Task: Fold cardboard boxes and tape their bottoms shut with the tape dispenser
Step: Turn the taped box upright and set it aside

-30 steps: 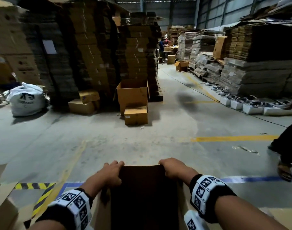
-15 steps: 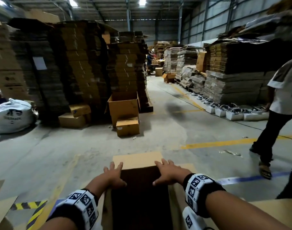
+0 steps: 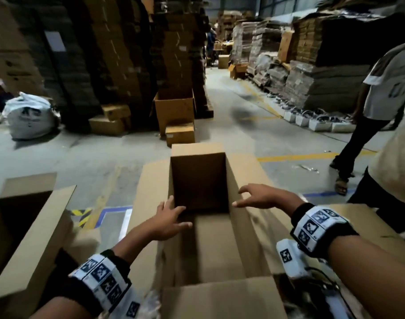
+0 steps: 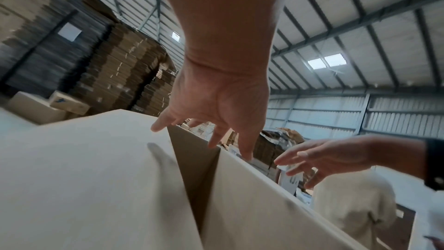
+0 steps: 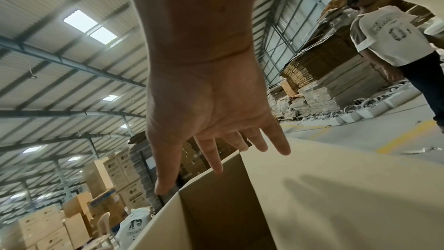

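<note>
Flaps now spread, box (image 3: 199, 180) open, hands (image 3: 168, 223) above edges

Near flap (image 3: 220, 298) of cardboard box, cut off by bottom edge

Tall stacks of flattened cardboard (image 3: 118, 65) lined the aisle; a white sack (image 3: 30, 118) sat on the concrete floor (image 3: 231, 134) at left; a person in a white shirt (image 3: 386, 88) walked at right, near a yellow floor line (image 3: 298, 157).
</note>
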Action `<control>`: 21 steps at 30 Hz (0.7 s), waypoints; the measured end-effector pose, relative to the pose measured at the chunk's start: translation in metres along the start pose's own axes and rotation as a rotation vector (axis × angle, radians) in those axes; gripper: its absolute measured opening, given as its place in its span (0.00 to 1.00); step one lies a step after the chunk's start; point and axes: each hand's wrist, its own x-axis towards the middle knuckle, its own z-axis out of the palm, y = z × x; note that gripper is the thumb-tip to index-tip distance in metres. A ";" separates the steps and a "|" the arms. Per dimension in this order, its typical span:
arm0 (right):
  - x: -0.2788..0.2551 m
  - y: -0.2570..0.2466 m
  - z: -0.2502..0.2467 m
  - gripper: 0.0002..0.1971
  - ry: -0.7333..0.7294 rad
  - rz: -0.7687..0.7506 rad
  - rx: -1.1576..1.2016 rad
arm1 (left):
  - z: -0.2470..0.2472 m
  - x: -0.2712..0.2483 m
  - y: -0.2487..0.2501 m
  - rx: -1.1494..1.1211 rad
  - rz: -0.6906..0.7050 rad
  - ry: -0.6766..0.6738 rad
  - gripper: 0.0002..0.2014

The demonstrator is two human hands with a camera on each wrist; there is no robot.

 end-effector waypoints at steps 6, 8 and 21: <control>-0.072 0.002 0.052 0.41 0.006 -0.026 0.072 | 0.052 -0.070 0.007 -0.104 -0.046 0.085 0.54; -0.091 0.007 0.073 0.44 -0.018 -0.006 0.099 | 0.072 -0.087 0.008 -0.098 -0.060 0.110 0.66; -0.117 0.020 0.182 0.29 0.202 0.123 0.059 | 0.130 -0.104 0.025 0.116 -0.207 0.313 0.36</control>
